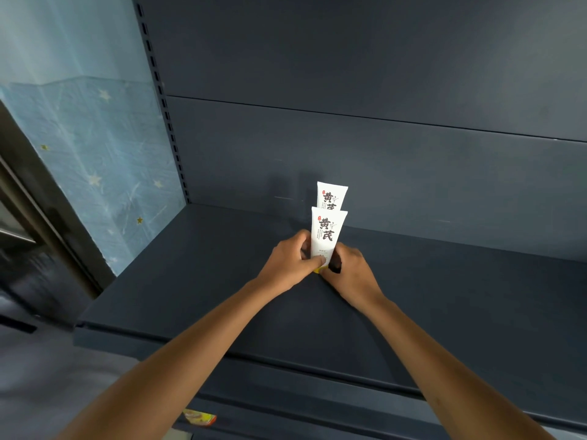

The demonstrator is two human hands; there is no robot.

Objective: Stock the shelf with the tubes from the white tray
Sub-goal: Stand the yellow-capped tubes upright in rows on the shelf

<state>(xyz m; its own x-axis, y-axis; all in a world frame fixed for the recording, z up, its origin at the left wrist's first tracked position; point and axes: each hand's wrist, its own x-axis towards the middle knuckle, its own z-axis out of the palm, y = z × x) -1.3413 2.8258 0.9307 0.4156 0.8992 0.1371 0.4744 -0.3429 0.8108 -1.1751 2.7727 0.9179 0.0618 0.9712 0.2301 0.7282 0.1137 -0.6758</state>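
Head view.

Shelf: dark blue-grey metal. Flat deck across the middle and right of frame, front lip running from lower left toward lower right.

Back panel: same dark colour, upright behind the deck, filling the upper right of frame. One horizontal seam across it.

Slotted upright: dark post with a column of slots, upper left of frame, at the left edge of the back panel.

Rear tube: white, black characters and a small red mark on the face. Standing upright at centre of frame, at the back of the deck, near the back panel. Lower part hidden by the tube in front.

Front tube: white, same print, standing upright on a yellow cap, directly before the rear tube and overlapping it in the picture. Touching or apart: cannot tell.

Left hand: just left of centre. Fingers curled round the left edge of the front tube, thumb laid across its lower face; gripping.

Right hand: just right of centre. Fingers curled against the lower right edge of the same tube, thumb down by the yellow cap; gripping.

Forearms: bare, reaching in from the lower corners of frame.

Wallpaper: pale blue with small stars, left of frame beside the slotted upright.

Packet: orange and yellow, partly seen at the bottom edge, left of centre, below the shelf lip. Kind not legible.
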